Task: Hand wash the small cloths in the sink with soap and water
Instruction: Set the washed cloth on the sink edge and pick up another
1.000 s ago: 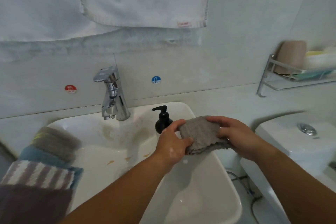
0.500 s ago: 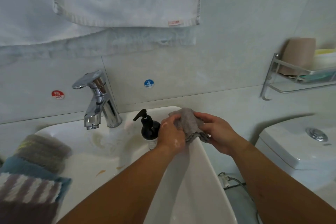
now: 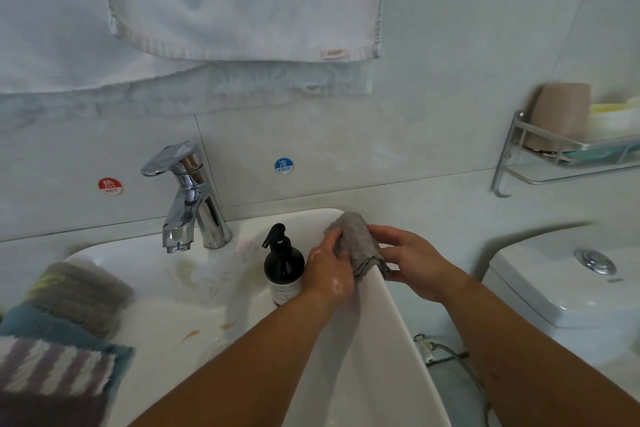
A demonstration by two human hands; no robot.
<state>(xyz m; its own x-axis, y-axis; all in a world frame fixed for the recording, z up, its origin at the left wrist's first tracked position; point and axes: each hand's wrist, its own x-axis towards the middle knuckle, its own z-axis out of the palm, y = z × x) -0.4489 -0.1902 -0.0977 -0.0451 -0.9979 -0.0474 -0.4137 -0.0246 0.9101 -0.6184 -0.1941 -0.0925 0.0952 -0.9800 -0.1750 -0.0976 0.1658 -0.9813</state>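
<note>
Over the white sink's [image 3: 388,333] right rim, both hands pinched a grey cloth [image 3: 355,241]: soapy left hand [image 3: 329,274] beside the soap bottle [image 3: 284,267], right hand [image 3: 412,263] outside.

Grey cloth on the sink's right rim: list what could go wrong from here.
1. The grey cloth is draped over the narrow right rim of the sink, partly past its outer side; once released it could slide off toward the floor.
2. The left hand looks soapy and is right beside the black pump bottle, so a sideways move could knock it into the basin.
3. The right hand holds the cloth outside the basin, so drips may land there.
</note>
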